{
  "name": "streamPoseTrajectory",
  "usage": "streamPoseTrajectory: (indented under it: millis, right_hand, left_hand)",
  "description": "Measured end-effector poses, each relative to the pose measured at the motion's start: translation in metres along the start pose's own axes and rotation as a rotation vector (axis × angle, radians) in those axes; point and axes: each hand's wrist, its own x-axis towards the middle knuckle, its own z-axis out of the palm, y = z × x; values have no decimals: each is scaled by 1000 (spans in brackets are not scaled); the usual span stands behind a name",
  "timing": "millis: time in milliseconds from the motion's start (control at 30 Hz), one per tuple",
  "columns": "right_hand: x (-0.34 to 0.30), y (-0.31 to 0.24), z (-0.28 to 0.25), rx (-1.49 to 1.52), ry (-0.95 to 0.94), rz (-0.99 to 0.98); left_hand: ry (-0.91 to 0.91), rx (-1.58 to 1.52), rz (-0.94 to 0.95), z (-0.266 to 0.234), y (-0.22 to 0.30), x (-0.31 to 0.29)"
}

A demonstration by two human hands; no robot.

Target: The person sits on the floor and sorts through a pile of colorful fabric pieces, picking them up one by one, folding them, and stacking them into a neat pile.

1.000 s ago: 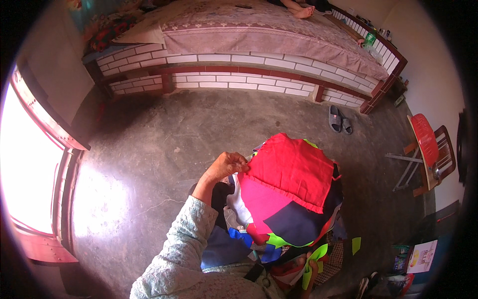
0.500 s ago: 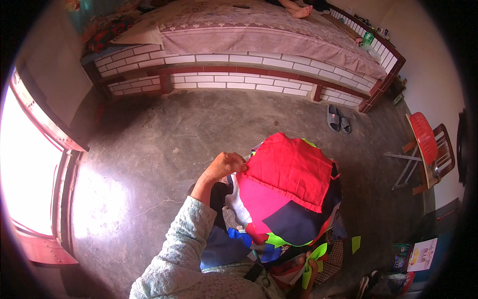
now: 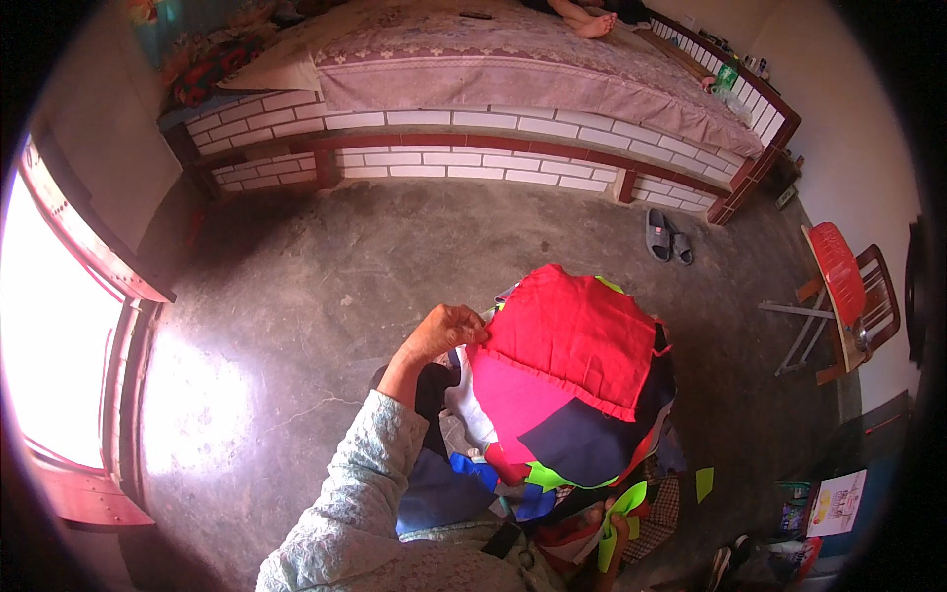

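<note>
A red cloth piece (image 3: pixel 577 340) with a ruffled seam lies over a rounded heap of fabric in front of me. My left hand (image 3: pixel 442 333) pinches the red cloth's left corner between thumb and fingers. Below it show a pink cloth (image 3: pixel 508 395) and a dark navy cloth (image 3: pixel 577 444), joined along their edges. White, blue and lime green pieces stick out around the heap. Low down, partly hidden by fabric, my right hand (image 3: pixel 618 538) is closed on a lime green cloth strip (image 3: pixel 629 499).
A lime green scrap (image 3: pixel 704 484) lies on the concrete floor (image 3: pixel 296 276). Grey slippers (image 3: pixel 669 237) sit before a brick-sided bed (image 3: pixel 454 130), where a person's bare feet (image 3: pixel 595 25) show. At right are a folding table (image 3: pixel 829 296) and a red stool seat (image 3: pixel 838 268). A bright doorway (image 3: pixel 59 335) opens at left.
</note>
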Motion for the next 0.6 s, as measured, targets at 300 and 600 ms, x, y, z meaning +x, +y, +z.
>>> streamPoseTrajectory:
  millis: [300, 600]
  right_hand:
    - [0, 0, -1, 9, -18, 10]
    - [-2, 2, -4, 36, -47, 20]
  left_hand:
    - [-41, -5, -76, 0, 2, 0]
    - [-27, 53, -56, 0, 3, 0]
